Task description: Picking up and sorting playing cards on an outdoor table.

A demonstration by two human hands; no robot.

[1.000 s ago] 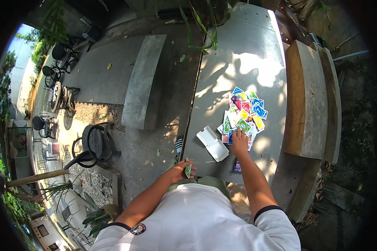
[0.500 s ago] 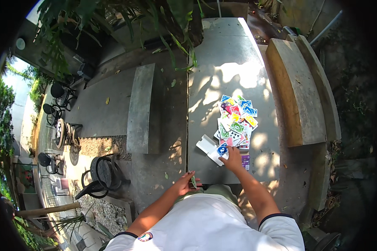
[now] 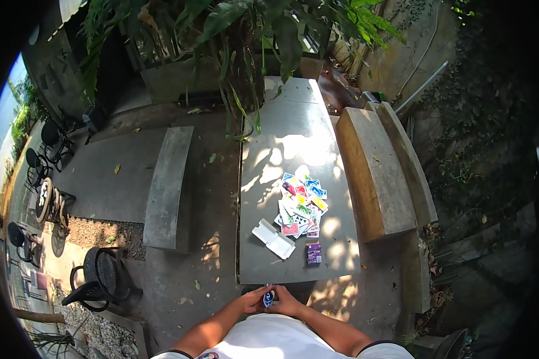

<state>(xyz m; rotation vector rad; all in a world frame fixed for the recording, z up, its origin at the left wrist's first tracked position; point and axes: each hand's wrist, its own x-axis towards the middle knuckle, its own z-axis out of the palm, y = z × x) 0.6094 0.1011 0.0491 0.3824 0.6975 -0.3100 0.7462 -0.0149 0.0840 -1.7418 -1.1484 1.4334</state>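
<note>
Close to my body, just off the near edge of the table (image 3: 293,276), my left hand (image 3: 255,300) and my right hand (image 3: 286,304) meet. Both are closed around a blue card (image 3: 268,298), which shows between them; any cards beneath it are hidden by my fingers. On the table lies a loose, overlapping pile of cards (image 3: 303,209) in blue, red, yellow and green, with ordinary playing cards mixed in. A white opened card case (image 3: 273,240) rests left of the pile's near end. Right of that stands a purple card box (image 3: 313,253).
Long concrete benches flank the table, one on the left (image 3: 169,188) and one on the right (image 3: 380,173). A black chair (image 3: 105,278) stands at the lower left. Hanging leaves (image 3: 245,66) reach over the table's far end.
My right hand has come back from the pile with the blue card and joined my left hand near my body. The view has tilted, and the table appears lower and further left.
</note>
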